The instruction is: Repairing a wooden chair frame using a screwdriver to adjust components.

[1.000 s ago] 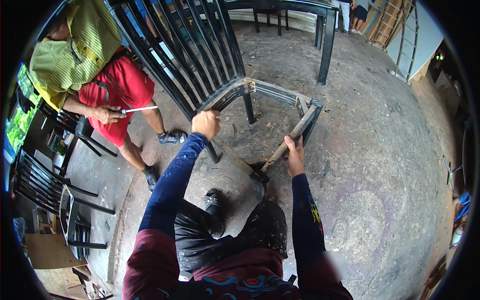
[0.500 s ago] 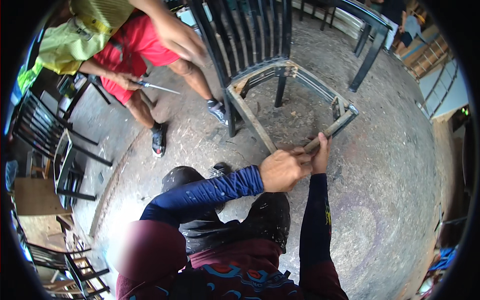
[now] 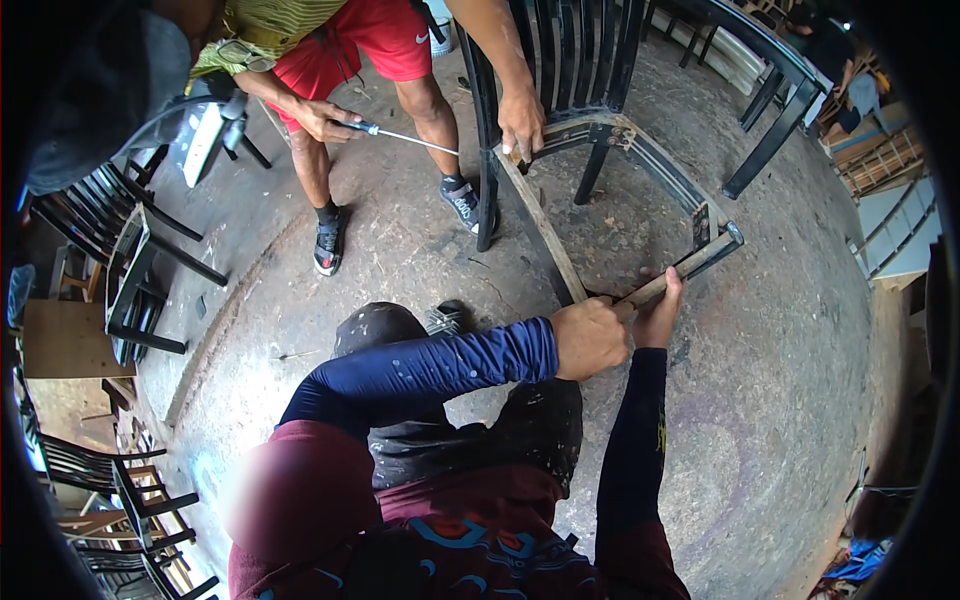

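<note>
A black slatted-back chair [image 3: 562, 50] with an open, seatless frame [image 3: 540, 220] stands before me. My left hand [image 3: 590, 338] grips the frame's near corner, its fingers wrapped over the bare wood. Just right of it, my right hand [image 3: 658, 312] holds the front rail [image 3: 692, 262]. A co-worker [image 3: 340, 40] in red shorts leans in from the upper left, one hand [image 3: 520, 125] on the frame's rear left corner, the other holding a long screwdriver [image 3: 410, 137] with a dark handle and thin shaft, pointed toward the chair.
More black chairs [image 3: 165, 330] and a plywood board [image 3: 62, 338] line the left side of the concrete floor [image 3: 770, 340]. A black table [image 3: 760, 35] stands at upper right, with other people [image 3: 840, 80] and ladder-like frames [image 3: 890, 230] beyond.
My left hand has come from the chair's rear left down to its near corner beside my right hand. The co-worker has stepped closer and put a hand on the frame, screwdriver moving rightward.
</note>
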{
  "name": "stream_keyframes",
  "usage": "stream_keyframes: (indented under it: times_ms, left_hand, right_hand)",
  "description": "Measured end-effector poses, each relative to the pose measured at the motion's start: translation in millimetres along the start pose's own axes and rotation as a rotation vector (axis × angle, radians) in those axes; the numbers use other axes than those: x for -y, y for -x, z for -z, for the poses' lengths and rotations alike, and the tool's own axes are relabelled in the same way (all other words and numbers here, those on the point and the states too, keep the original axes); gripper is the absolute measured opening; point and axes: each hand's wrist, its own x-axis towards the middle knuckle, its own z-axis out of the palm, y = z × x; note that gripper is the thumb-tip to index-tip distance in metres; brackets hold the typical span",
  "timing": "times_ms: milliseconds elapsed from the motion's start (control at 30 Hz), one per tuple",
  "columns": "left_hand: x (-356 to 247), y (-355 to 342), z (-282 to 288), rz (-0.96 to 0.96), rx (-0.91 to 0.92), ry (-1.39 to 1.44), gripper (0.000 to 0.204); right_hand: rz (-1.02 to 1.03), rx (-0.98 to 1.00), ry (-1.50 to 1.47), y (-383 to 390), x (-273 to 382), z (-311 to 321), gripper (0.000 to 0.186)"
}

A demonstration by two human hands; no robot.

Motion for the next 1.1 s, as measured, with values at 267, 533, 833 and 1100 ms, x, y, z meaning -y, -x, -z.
stream_keyframes:
  times_ms: [267,533,833,1100]
  left_hand:
    - [-1.0,-4.6,3.6,-0.04,-0.031,-0.124,0.011]
    - [-0.3,-7.9,-1.2,-0.026,-0.013,-0.119,0.013]
    - [-0.7,-8.4,-3.4,-0.043,-0.03,-0.167,0.014]
    - [-1.9,-7.8,-1.2,0.012,0.081,-0.093,0.016]
  right_hand:
    - [0.027,0.022,0.039,3.9,4.0,-6.7,0.061]
    - [0.057,-0.014,0.087,9.5,8.3,-12.4,0.065]
    - [0.086,-0.066,0.089,13.1,8.3,-19.0,0.051]
    - [0.073,-0.037,0.048,9.0,6.3,-13.3,0.075]
